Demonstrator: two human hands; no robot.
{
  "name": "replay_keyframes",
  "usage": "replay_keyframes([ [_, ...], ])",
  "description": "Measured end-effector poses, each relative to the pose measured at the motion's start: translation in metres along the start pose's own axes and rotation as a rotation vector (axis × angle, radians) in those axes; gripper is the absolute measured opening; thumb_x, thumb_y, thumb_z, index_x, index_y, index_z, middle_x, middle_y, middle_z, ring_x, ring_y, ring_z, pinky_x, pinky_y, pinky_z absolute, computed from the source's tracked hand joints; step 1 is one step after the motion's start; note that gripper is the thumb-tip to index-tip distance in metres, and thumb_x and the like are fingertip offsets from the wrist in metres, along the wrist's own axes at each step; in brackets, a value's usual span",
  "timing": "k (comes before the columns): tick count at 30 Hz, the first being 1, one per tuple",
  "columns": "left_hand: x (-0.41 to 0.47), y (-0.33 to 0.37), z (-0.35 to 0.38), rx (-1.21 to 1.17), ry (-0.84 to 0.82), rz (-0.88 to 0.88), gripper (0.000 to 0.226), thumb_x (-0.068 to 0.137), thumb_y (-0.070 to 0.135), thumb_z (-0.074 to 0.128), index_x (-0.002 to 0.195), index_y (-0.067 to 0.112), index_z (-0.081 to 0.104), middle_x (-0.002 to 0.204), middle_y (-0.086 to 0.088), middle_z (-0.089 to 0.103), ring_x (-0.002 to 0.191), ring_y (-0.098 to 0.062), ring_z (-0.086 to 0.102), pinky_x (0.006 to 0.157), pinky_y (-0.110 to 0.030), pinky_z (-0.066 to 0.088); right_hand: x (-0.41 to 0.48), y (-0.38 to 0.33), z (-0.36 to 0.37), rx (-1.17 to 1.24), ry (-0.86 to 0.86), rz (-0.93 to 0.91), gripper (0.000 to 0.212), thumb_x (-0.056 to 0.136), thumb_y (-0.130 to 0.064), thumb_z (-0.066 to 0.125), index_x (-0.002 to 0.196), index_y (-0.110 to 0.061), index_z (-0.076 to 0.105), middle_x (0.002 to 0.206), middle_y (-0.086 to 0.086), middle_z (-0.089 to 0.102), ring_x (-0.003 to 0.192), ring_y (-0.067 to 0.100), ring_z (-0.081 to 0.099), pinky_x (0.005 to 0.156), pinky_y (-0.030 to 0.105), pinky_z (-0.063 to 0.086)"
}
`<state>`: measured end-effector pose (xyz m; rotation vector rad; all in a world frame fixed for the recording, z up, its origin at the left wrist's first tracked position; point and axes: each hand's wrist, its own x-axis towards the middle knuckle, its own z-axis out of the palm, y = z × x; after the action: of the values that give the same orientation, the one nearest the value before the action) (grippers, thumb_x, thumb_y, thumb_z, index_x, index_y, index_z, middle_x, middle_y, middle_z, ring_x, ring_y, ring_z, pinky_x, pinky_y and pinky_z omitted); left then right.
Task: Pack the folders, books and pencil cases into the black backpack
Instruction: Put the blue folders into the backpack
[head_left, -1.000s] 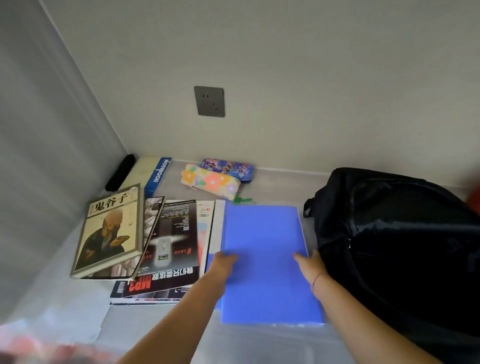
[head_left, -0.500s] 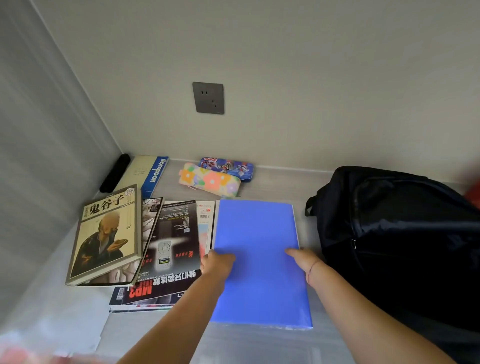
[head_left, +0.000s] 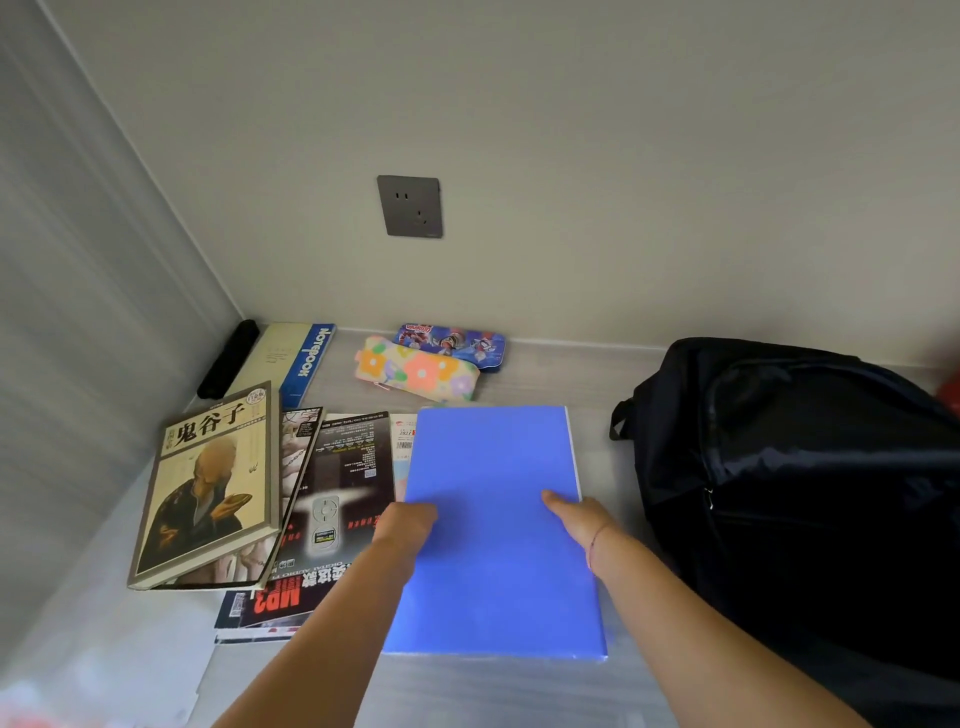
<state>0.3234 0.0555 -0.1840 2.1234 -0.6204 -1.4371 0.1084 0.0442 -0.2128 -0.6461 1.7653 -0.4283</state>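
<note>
A blue folder (head_left: 493, 514) lies in the middle of the table. My left hand (head_left: 408, 522) grips its left edge and my right hand (head_left: 579, 517) grips its right edge, thumb on top. The black backpack (head_left: 800, 483) sits to the right, close to the folder. Left of the folder lie a yellow-covered book (head_left: 208, 483) on a pile of magazines (head_left: 337, 499). At the back are a blue-spined notebook (head_left: 296, 358), a flowered pencil case (head_left: 415, 371) and a blue cartoon pencil case (head_left: 457, 343) behind it.
A black rod-shaped object (head_left: 228, 358) lies in the back left corner against the wall. A grey power socket (head_left: 410, 206) is on the back wall. Something red (head_left: 950, 395) shows at the right edge behind the backpack.
Both hands have taken hold of the folder's side edges, and the folder has shifted slightly to the left, its far end now covering more of the magazines.
</note>
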Motion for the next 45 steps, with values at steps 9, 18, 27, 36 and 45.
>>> replay_keyframes([
  [9,0.004,0.000,0.021,-0.046,-0.041,-0.001,0.005,0.090,0.006,0.052,0.094,0.006,0.050,0.073,-0.007,0.045,0.064,-0.020,0.040,0.057,-0.026,0.033,0.000,0.011,-0.015,-0.399,0.362,-0.015,0.076,0.075,-0.050,0.067,0.133,-0.008,0.041,0.140,0.013,0.041,0.127,0.035,0.045,0.103,0.043,0.040],
  [18,0.016,-0.010,0.015,0.085,0.015,0.016,0.044,0.080,0.011,0.062,0.120,-0.003,0.055,0.113,-0.022,0.060,0.097,-0.034,0.055,0.083,-0.037,0.044,0.007,0.025,-0.042,-0.126,0.253,-0.005,0.073,0.083,-0.042,0.066,0.134,0.005,0.043,0.137,0.020,0.050,0.122,0.037,0.053,0.093,0.037,0.046],
  [27,0.009,-0.022,0.018,-0.138,-0.387,-0.116,0.049,0.076,0.019,0.077,0.119,0.001,0.062,0.119,-0.015,0.067,0.113,-0.033,0.061,0.103,-0.048,0.045,0.014,0.022,-0.056,-0.046,0.158,-0.009,0.059,0.083,-0.034,0.069,0.126,0.004,0.054,0.130,0.018,0.058,0.117,0.034,0.057,0.100,0.038,0.046],
  [36,0.003,-0.040,0.033,-0.237,-0.384,-0.065,0.055,0.063,0.020,0.086,0.112,0.006,0.066,0.101,-0.018,0.074,0.087,-0.035,0.072,0.072,-0.043,0.058,0.013,0.022,-0.055,-0.008,0.058,-0.030,0.075,0.077,-0.039,0.074,0.135,-0.004,0.043,0.132,0.006,0.051,0.127,0.026,0.050,0.095,0.027,0.041],
  [45,0.003,-0.023,0.036,0.289,-0.062,0.216,0.069,0.072,0.051,0.073,0.127,0.014,0.055,0.137,-0.007,0.034,0.129,-0.031,0.040,0.106,-0.043,0.040,0.016,0.021,-0.051,0.029,0.150,-0.077,0.061,0.080,-0.028,0.073,0.127,0.004,0.051,0.130,0.018,0.057,0.115,0.033,0.057,0.094,0.037,0.048],
])
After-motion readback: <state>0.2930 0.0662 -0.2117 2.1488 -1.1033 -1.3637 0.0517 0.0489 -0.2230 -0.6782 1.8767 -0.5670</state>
